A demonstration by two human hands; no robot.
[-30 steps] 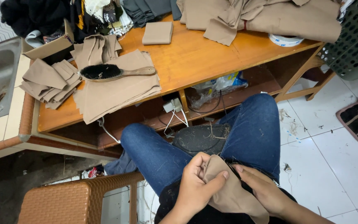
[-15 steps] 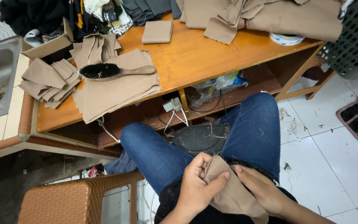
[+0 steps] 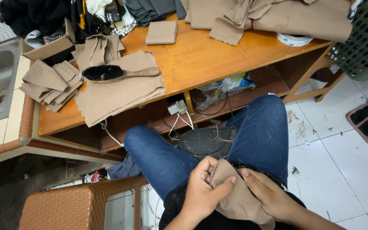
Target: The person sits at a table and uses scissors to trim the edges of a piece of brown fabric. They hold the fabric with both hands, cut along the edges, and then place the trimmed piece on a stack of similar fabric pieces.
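We hold the small tan cloth piece (image 3: 235, 194) in our lap, near the frame's bottom edge. Our left hand (image 3: 203, 194) curls closed, pinching its top edge; our right hand (image 3: 269, 196) presses fingers along its side. It looks light, limp; edges grip best.

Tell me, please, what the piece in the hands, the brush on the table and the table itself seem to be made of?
Tan piece, held by the left hand and right hand: soft matte cloth; it folds and creases. Brush: pale wooden handle and dark bristles, fibre unclear. Table: orange-brown wood with a glossy, probably varnished top showing grain.
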